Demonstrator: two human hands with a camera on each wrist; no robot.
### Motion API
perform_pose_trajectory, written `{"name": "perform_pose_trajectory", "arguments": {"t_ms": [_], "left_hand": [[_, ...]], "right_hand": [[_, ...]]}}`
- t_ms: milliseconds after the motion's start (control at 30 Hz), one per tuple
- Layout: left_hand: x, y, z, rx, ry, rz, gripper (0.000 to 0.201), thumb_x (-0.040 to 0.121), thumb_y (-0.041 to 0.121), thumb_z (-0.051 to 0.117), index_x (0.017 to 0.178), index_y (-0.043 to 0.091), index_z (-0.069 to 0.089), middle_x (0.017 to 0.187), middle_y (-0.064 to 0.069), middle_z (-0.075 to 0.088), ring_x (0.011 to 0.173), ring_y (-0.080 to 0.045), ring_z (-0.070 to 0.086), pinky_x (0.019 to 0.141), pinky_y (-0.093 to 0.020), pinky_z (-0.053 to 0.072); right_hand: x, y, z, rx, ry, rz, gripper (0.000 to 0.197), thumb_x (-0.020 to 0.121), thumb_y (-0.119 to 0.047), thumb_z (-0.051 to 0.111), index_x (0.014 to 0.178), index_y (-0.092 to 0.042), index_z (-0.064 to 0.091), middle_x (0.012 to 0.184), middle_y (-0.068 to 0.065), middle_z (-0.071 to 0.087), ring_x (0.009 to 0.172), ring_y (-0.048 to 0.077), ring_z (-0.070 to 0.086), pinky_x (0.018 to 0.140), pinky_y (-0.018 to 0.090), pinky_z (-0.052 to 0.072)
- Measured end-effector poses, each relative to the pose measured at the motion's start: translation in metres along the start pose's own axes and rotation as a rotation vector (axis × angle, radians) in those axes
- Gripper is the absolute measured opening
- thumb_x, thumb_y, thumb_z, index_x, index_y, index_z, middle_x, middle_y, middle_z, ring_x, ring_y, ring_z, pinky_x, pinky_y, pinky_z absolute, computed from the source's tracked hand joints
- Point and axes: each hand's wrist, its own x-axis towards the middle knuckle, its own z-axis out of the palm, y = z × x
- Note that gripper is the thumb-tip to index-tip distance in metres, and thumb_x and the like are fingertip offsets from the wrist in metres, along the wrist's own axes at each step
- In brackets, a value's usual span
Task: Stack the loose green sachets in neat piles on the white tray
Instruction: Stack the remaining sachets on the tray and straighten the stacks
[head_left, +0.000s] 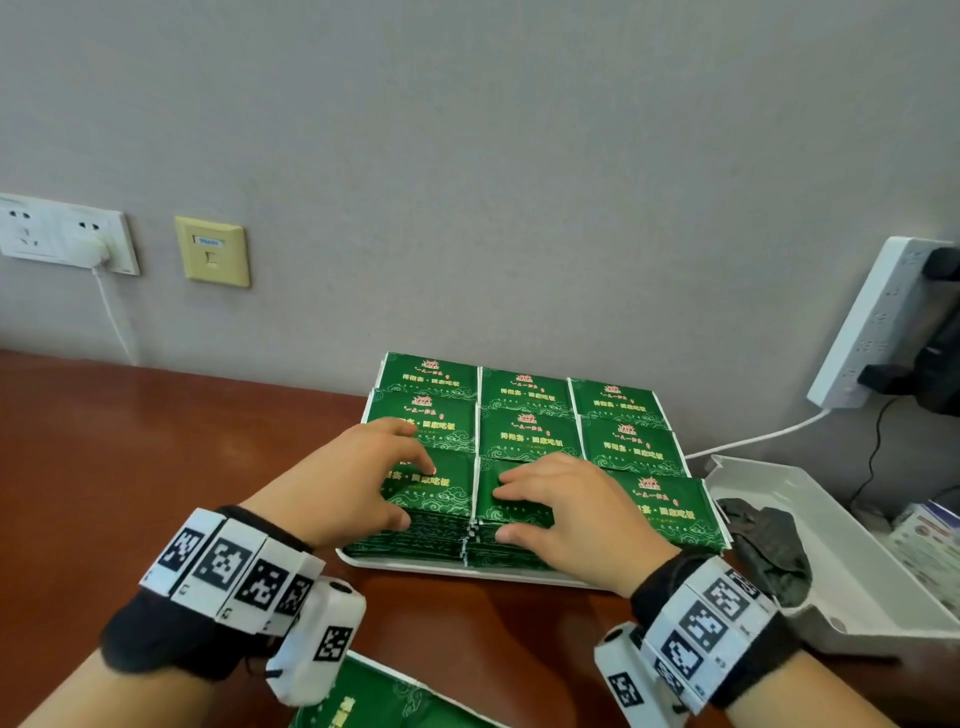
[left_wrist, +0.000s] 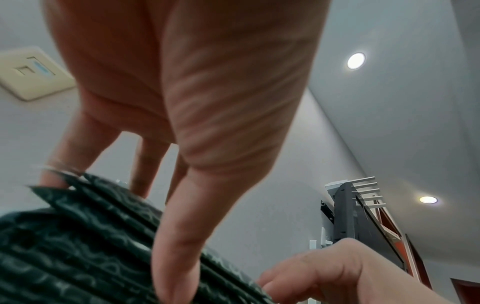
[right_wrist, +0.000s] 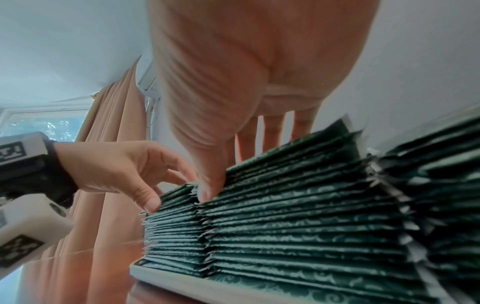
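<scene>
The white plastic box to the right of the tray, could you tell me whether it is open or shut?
Open: the white plastic box has no lid on, and a dark crumpled item lies inside.

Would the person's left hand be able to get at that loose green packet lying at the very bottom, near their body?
Probably yes. The left hand merely holds the front-left pile, and the loose sachet lies uncovered on the table just behind that wrist.
</scene>
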Motion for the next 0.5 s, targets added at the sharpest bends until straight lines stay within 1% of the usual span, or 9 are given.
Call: {"name": "perform_pose_trajectory", "arguments": {"t_ms": [100,233,367,500], "left_hand": [[-0.001,0.001,0.000,-0.001,0.003,0.003,0.054,0.077,0.034,0.084,0.124,0.041,0.060,0.156,0.011,0.032,0.140,-0.013,0.037,0.112,-0.030,0.035],[-0.001,0.002,0.001,0.001,-0.006,0.009,0.055,0.076,0.036,0.084,0.125,0.039,0.060,0.156,0.010,0.031,0.137,-0.014,0.040,0.110,-0.030,0.038],[-0.001,0.003,0.002,0.014,0.005,0.012,0.053,0.077,0.032,0.084,0.124,0.039,0.060,0.157,0.011,0.031,0.139,-0.014,0.038,0.111,-0.030,0.036],[0.000,0.003,0.004,0.013,0.004,0.012,0.053,0.078,0.027,0.084,0.124,0.039,0.060,0.156,0.010,0.031,0.140,-0.015,0.037,0.112,-0.031,0.036]], "right_hand": [[-0.002,-0.001,0.000,0.004,0.024,-0.003,0.052,0.085,-0.062,0.067,0.132,-0.037,0.063,0.140,-0.021,0.055,0.131,0.003,0.043,0.113,0.033,0.035],[-0.005,0.001,-0.006,-0.021,0.001,-0.005,0.060,0.082,-0.062,0.070,0.136,-0.040,0.056,0.142,-0.023,0.050,0.132,0.003,0.039,0.113,0.032,0.033],[-0.008,0.007,-0.018,-0.098,-0.080,-0.001,0.061,0.084,-0.054,0.072,0.140,-0.043,0.049,0.142,-0.025,0.047,0.133,0.002,0.037,0.112,0.030,0.030],[-0.009,0.013,-0.022,-0.137,-0.102,0.019,0.055,0.087,-0.049,0.072,0.138,-0.042,0.052,0.141,-0.024,0.052,0.133,0.001,0.041,0.115,0.032,0.028]]}}
